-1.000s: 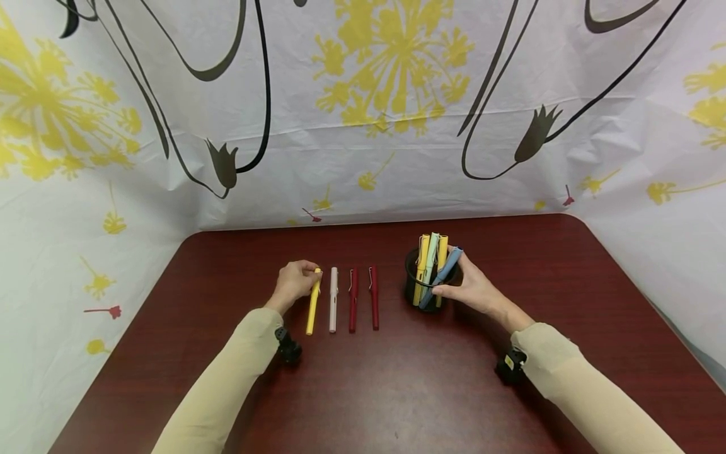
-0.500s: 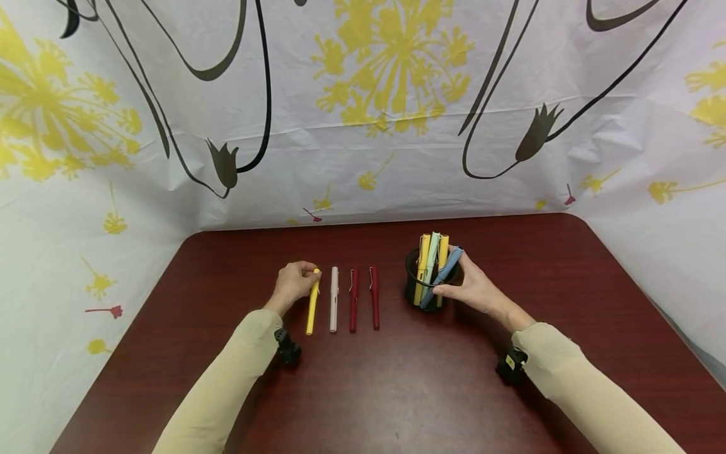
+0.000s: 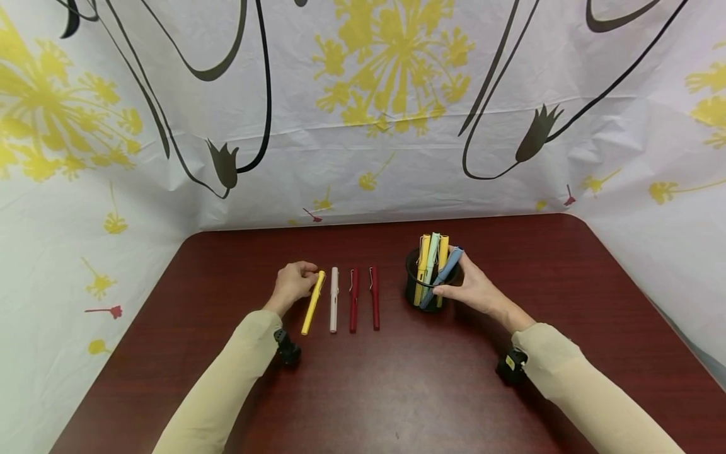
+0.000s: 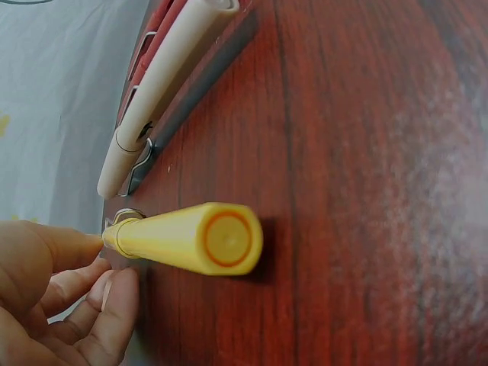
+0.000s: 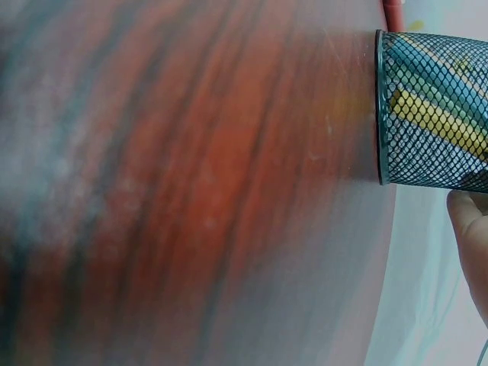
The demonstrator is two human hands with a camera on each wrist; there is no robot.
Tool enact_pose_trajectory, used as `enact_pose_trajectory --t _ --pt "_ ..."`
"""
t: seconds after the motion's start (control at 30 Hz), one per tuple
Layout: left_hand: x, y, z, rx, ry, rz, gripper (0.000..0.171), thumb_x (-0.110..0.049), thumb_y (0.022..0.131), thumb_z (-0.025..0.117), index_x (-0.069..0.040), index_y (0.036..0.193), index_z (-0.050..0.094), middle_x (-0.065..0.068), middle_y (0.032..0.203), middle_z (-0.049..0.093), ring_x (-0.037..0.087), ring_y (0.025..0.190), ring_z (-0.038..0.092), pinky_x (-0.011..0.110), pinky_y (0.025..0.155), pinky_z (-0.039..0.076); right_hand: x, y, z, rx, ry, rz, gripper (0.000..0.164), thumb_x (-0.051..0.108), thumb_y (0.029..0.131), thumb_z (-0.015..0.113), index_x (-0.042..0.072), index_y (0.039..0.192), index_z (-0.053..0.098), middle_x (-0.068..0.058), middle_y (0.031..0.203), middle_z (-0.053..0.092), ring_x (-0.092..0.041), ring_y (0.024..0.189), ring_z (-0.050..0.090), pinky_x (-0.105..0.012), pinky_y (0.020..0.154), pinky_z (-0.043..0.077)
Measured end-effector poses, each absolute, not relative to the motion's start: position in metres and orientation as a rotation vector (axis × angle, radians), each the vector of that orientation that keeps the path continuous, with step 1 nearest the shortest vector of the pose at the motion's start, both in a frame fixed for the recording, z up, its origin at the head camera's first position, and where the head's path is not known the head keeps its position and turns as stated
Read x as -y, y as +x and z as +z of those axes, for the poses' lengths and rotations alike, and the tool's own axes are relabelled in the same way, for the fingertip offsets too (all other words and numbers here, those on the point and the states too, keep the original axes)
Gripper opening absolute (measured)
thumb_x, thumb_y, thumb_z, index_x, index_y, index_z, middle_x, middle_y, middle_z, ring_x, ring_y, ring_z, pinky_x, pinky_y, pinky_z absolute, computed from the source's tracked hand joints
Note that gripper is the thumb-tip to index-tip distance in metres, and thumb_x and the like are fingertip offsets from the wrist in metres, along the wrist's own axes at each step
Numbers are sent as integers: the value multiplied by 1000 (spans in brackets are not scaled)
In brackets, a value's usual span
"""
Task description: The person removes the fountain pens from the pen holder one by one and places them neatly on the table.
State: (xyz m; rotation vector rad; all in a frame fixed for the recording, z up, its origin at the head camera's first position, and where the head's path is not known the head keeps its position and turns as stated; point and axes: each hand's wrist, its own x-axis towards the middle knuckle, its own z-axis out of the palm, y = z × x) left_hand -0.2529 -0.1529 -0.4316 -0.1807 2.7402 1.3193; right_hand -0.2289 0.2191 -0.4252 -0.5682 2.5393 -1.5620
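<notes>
On the left of the table in the head view, a yellow pen point(image 3: 313, 304) lies slightly slanted. My left hand point(image 3: 292, 284) is at its clip end. The left wrist view has the thumb point(image 4: 72, 248) right at that end, the other fingers loosely bent below and apart from the pen. To its right, a white pen point(image 3: 333, 299) and two dark red pens point(image 3: 354, 302) lie in a row. My right hand point(image 3: 473, 287) grips a black mesh pen cup point(image 5: 382, 107) by its side. Two yellow pens point(image 3: 422, 260), a mint pen point(image 3: 430, 258) and a blue pen point(image 3: 448, 265) stand in the cup.
The dark red-brown wooden table point(image 3: 397, 391) has rounded far corners. Behind it hangs a white cloth point(image 3: 351, 170) printed with yellow and grey flowers. A small black camera is strapped to each wrist.
The yellow pen has turned, its clip end moving right and its near end left, and the left fingers have come off the top of it. The right hand and cup have stayed put.
</notes>
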Motion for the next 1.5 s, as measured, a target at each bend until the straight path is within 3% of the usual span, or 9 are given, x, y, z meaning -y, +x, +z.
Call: enact_pose_trajectory --t 0.37,0.63,0.9,1.5 --pt "152 -252 -433 -2757 -177 1319 28 -15 87 68 -1 111 65 15 100 67 16 73 67 25 60 56 -219 -229 -426 -2562 -562 -1546 92 21 80 75 2 148 16 -24 147 28 -39 138 21 -63 106 20" --pt "151 -251 -434 -2796 -191 1285 26 -17 88 66 -3 110 65 12 96 68 13 70 64 23 58 54 -220 -230 -426 -2555 -553 -1532 93 22 82 73 3 149 12 -23 151 21 -40 140 16 -65 105 19" --pt "151 -250 -433 -2797 -200 1292 26 -14 88 64 -3 112 65 12 95 65 14 72 64 24 59 55 -220 -230 -426 -2541 -573 -1566 89 18 82 73 3 149 15 -23 148 27 -39 138 20 -63 105 22" --pt "152 -251 -435 -2830 -191 1283 26 -15 89 64 -4 113 65 12 97 66 18 75 65 26 61 56 -220 -229 -427 -2542 -572 -1560 89 18 83 72 4 149 14 -22 150 23 -38 139 18 -63 106 21"
